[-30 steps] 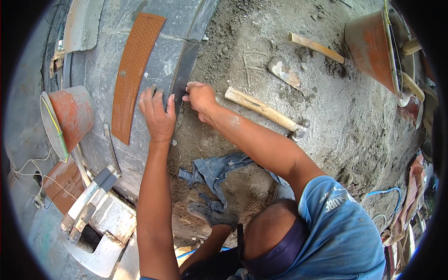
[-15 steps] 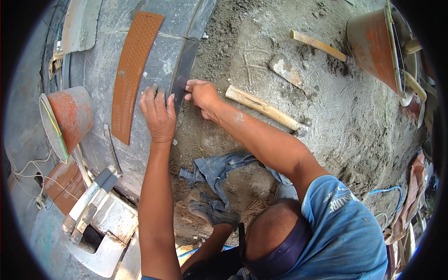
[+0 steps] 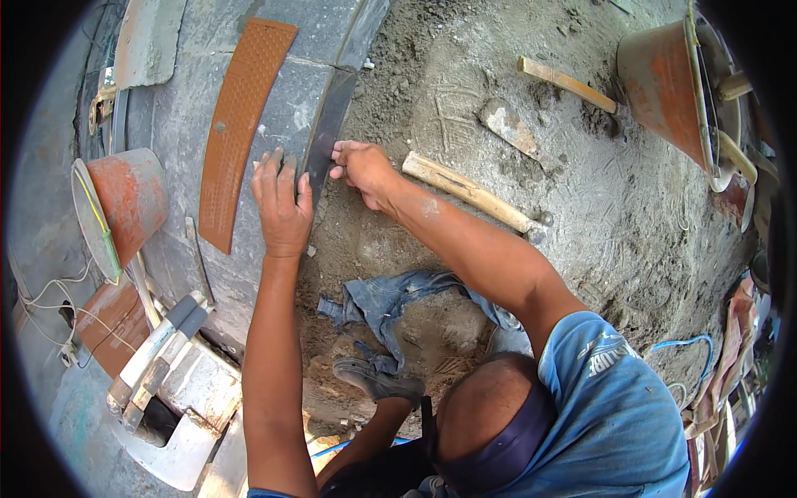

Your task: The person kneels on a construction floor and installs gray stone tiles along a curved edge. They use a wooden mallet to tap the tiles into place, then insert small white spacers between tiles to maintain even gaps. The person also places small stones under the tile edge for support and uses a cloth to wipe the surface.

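Observation:
My left hand lies palm down on the grey stone slab, its fingers slightly spread near the slab's edge. Along that edge runs a dark grey strip. On its other side is my right hand, fingers curled, with the thumb and index fingertips against or very close to the strip. Whether anything small sits in those curled fingers is hidden. Left of my left hand, a curved orange-brown textured strip lies on the slab. A hammer with a wooden handle rests on the sandy ground beyond my right hand.
A trowel and a wooden handle lie by an orange bucket at the right. Another bucket is tipped at the left, above a power tool. Blue cloth lies on the soil between my arms.
The view has shifted very slightly. Both hands keep the same places at the slab's edge, with no clear change in their fingers.

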Demonstrator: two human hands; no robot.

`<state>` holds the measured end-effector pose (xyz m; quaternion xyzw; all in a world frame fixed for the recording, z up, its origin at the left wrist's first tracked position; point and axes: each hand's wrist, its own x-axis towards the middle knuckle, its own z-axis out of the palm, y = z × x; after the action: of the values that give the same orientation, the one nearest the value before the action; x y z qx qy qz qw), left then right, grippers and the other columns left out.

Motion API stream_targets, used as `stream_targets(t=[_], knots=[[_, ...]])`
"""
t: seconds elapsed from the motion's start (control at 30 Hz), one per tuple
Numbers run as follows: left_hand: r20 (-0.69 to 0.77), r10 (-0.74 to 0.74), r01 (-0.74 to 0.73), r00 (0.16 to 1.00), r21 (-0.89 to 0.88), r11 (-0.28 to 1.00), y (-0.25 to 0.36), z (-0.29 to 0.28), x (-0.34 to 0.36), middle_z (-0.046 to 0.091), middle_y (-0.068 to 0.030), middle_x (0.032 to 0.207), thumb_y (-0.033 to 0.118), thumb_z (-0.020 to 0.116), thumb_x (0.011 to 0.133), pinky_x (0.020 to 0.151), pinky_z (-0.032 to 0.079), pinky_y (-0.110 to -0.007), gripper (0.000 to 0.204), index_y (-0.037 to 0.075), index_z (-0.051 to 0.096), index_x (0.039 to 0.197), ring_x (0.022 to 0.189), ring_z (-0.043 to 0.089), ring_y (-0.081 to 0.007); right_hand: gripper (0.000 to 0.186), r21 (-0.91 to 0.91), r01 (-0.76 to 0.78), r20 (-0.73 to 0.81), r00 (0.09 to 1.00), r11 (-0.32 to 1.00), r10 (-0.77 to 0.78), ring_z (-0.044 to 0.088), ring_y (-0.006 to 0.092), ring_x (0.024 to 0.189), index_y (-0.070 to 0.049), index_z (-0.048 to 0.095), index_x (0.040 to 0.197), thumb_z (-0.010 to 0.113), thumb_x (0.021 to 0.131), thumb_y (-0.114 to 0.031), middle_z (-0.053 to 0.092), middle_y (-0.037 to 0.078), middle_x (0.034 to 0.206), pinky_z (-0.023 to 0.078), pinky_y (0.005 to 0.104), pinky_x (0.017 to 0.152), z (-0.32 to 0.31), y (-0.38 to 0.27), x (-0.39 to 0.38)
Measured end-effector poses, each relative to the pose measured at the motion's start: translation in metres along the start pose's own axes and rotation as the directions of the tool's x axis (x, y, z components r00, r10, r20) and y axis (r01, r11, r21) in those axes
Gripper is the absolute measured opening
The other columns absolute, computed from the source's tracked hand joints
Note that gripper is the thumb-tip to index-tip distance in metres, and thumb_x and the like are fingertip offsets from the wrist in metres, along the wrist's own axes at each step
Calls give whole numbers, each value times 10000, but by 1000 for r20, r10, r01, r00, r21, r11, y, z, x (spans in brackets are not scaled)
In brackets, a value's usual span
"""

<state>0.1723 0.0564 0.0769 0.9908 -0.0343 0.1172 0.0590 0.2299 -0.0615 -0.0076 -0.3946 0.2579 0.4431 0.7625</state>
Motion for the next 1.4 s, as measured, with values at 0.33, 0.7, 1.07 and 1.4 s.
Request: stream_targets(t=[0.33,0.7,1.07,1.4], knots=[[-25,-35,33,999,-55,998,-2,0,-3,540,-151,1182,66,626,791,958,373,-441,287,27,563,1068,1123,482,-346,307,-46,-39,61,997,998,41,528,61,666,-17,542,1131,452,838,-38,571,-5,976,356,227,611,1,-6,-8],[-39,-98,94,994,-78,992,-2,-1,-2,569,-146,1149,86,648,778,945,387,-421,300,27,557,1058,1097,511,-332,380,-9,-46,108,993,999,46,559,110,675,55,469,1195,469,821,-15,557,61,968,370,238,536,-1,-7,-7],[-42,-143,141,989,-58,988,-9,-4,-5,470,-216,1245,146,676,768,975,367,-452,469,-9,477,1163,1175,438,-386,391,-17,-63,109,992,998,65,568,84,662,40,454,1224,467,841,-39,556,46,993,351,217,541,-2,-8,-10],[-70,-52,55,996,35,998,-13,3,-10,498,-230,1223,158,656,790,968,392,-462,434,-15,487,1150,1181,449,-404,364,-48,-55,126,990,997,61,561,69,684,9,469,1218,482,863,-72,568,7,974,348,226,587,-1,-5,-7]])
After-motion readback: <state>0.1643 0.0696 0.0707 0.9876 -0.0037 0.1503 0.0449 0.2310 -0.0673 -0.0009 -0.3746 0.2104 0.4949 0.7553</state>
